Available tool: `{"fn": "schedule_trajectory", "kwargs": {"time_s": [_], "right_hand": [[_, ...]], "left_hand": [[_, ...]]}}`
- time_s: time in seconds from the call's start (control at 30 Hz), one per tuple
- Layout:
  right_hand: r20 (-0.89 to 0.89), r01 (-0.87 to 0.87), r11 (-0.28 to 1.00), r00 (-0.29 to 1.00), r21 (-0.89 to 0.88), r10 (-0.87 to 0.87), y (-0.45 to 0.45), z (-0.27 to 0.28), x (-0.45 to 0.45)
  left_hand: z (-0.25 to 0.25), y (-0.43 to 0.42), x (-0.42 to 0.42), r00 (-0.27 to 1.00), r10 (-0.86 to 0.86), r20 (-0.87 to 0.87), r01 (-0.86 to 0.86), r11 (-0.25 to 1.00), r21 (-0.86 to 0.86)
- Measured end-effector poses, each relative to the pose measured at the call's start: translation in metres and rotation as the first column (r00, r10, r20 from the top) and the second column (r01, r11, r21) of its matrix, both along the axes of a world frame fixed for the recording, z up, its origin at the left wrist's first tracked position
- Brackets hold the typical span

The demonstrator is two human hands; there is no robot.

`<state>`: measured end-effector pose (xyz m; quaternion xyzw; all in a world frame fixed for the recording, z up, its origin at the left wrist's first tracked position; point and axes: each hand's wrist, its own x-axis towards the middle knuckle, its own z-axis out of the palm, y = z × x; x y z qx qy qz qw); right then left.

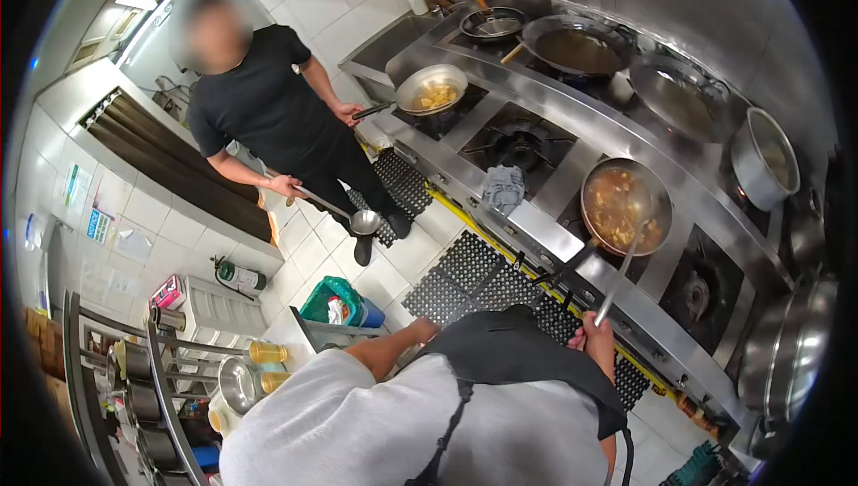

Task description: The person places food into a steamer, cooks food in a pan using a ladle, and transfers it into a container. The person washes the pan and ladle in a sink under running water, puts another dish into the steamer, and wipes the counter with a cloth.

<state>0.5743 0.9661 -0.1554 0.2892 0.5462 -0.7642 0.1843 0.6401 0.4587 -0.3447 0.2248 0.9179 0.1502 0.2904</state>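
My right hand (593, 339) is wrapped round the long handle of a metal ladle (621, 279). The ladle's far end dips into a reddish-brown stew with chunks (615, 205), in a round frying pan (662, 189) on a burner. The pan's dark handle (572, 263) points toward me, beside the ladle. My left hand (425, 330) hangs at the front of my dark apron (514, 343), away from the stove. Its fingers are too small and partly hidden to make out.
Across from me a person (268, 102) holds a pan of yellow food (433, 91) and a ladle (364, 222). A grey cloth (503, 189) lies on the stove's front edge. Several pans and a tall pot (765, 160) line the back. A green-lined bin (326, 298) stands on the floor.
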Motion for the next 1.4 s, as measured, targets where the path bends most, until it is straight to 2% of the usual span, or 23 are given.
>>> {"fn": "schedule_trajectory", "kwargs": {"time_s": [0.07,0.1,0.13,0.2,0.23,0.33,0.4,0.47,0.53,0.63,0.73,0.77,0.87,0.9,1.0,1.03,1.07,1.13,1.27,1.3,1.4], "right_hand": [[-0.023,0.026,0.995,0.999,-0.097,-0.028,0.0,0.012,0.004],[-0.02,0.027,0.998,0.999,-0.052,-0.028,0.003,0.011,0.004],[-0.02,0.013,1.0,1.0,-0.018,-0.014,0.0,0.007,0.002],[-0.032,0.026,0.998,0.999,-0.055,-0.027,0.0,-0.006,0.0],[-0.031,0.033,0.997,0.999,-0.07,-0.035,0.003,-0.008,0.004],[-0.028,0.054,0.996,0.998,-0.07,-0.056,0.005,-0.006,0.008],[-0.021,0.046,0.999,0.999,-0.022,-0.046,0.007,0.0,0.009],[-0.016,0.016,0.998,1.0,0.067,-0.015,0.007,0.003,0.01],[-0.012,0.033,0.993,0.999,0.11,-0.031,0.006,0.004,0.011],[0.029,0.069,0.981,0.997,0.184,-0.076,0.0,0.007,0.013],[-0.035,0.137,0.948,0.991,0.288,-0.133,-0.014,-0.01,0.018],[-0.006,0.134,0.92,0.99,0.367,-0.141,-0.021,-0.011,0.02],[0.07,0.091,0.84,0.986,0.535,-0.151,-0.037,0.027,0.008],[-0.001,0.109,0.768,0.99,0.631,-0.14,-0.041,0.008,0.012],[0.163,0.085,0.824,0.964,0.561,-0.211,-0.049,0.016,0.008],[0.225,0.056,0.838,0.952,0.542,-0.209,-0.05,0.017,0.007],[0.286,0.026,0.853,0.936,0.522,-0.204,-0.051,0.018,0.006],[0.255,0.041,0.823,0.941,0.566,-0.222,-0.055,0.023,0.001],[0.16,0.07,0.749,0.96,0.659,-0.23,-0.06,0.023,0.001],[0.141,0.048,0.707,0.968,0.706,-0.206,-0.06,0.026,-0.001],[0.162,-0.01,0.637,0.97,0.771,-0.18,-0.064,0.032,-0.004]], "left_hand": [[0.003,0.014,0.017,0.972,0.087,-0.219,0.002,0.925,0.38],[0.011,0.019,0.007,0.94,0.31,0.143,-0.341,0.882,0.325],[0.025,0.028,-0.003,0.728,0.557,0.4,-0.652,0.742,0.153],[0.002,0.037,-0.042,0.258,0.776,0.575,-0.946,0.324,-0.013],[0.015,0.049,-0.062,0.377,0.756,0.535,-0.909,0.412,0.059],[0.12,0.113,-0.132,0.655,0.607,0.45,-0.75,0.597,0.286],[0.154,0.165,-0.172,0.531,0.492,0.69,-0.839,0.42,0.346],[0.164,0.213,-0.208,0.524,0.369,0.768,-0.831,0.418,0.366],[0.163,0.253,-0.235,0.453,0.246,0.857,-0.835,0.455,0.311],[0.186,0.303,-0.252,0.165,-0.02,0.986,-0.865,0.478,0.154],[0.186,0.313,-0.262,0.085,-0.112,0.99,-0.758,0.638,0.137],[0.186,0.306,-0.265,0.033,-0.219,0.975,-0.732,0.659,0.173],[0.149,0.263,-0.277,-0.089,-0.28,0.956,-0.646,0.747,0.159],[0.15,0.249,-0.285,-0.148,-0.263,0.953,-0.585,0.801,0.13],[0.106,0.228,-0.287,-0.295,-0.242,0.924,-0.534,0.844,0.05],[0.119,0.24,-0.288,-0.264,-0.243,0.933,-0.479,0.873,0.091],[0.13,0.249,-0.288,-0.276,-0.274,0.921,-0.476,0.872,0.117],[0.14,0.267,-0.29,-0.272,-0.357,0.894,-0.471,0.859,0.2],[0.121,0.267,-0.276,-0.483,-0.447,0.753,-0.567,0.815,0.12],[0.129,0.268,-0.273,-0.478,-0.486,0.731,-0.63,0.77,0.099],[0.144,0.28,-0.269,-0.427,-0.406,0.808,-0.729,0.684,-0.042]]}}
